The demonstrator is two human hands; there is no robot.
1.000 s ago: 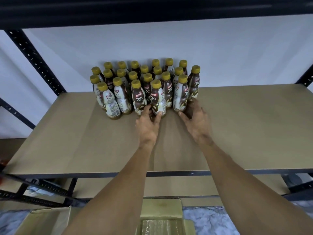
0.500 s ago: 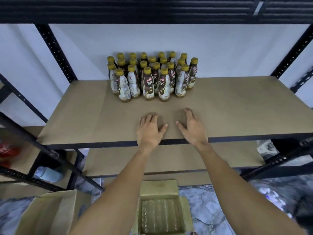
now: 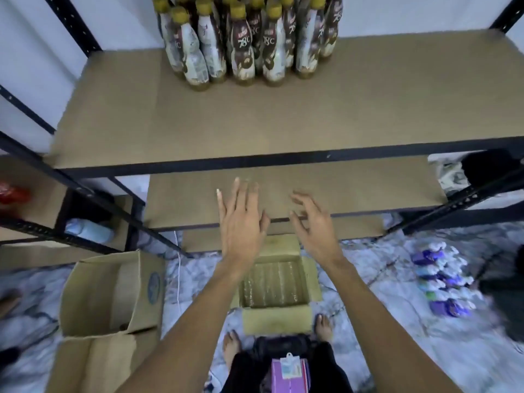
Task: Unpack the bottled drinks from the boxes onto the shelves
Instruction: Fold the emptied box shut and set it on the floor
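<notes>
Several brown-and-white bottled drinks [image 3: 243,46] with gold caps stand clustered at the back of the upper shelf [image 3: 283,120]. My left hand [image 3: 241,222] and my right hand [image 3: 314,225] hover empty with spread fingers in front of the lower shelf [image 3: 368,191], above an open cardboard box [image 3: 275,282] on the floor. That box shows only a shiny ribbed lining inside; whether bottles are in it I cannot tell.
A larger open cardboard box [image 3: 113,293] stands on the floor at the left, with another flap below it. Black shelf uprights [image 3: 71,24] frame the shelves. Purple and blue packets [image 3: 439,282] lie on the marbled floor at the right. My bare feet [image 3: 231,344] flank the small box.
Both hands have left the bottles and the upper shelf and come down and back toward me, now over the box. The view has tilted downward.
</notes>
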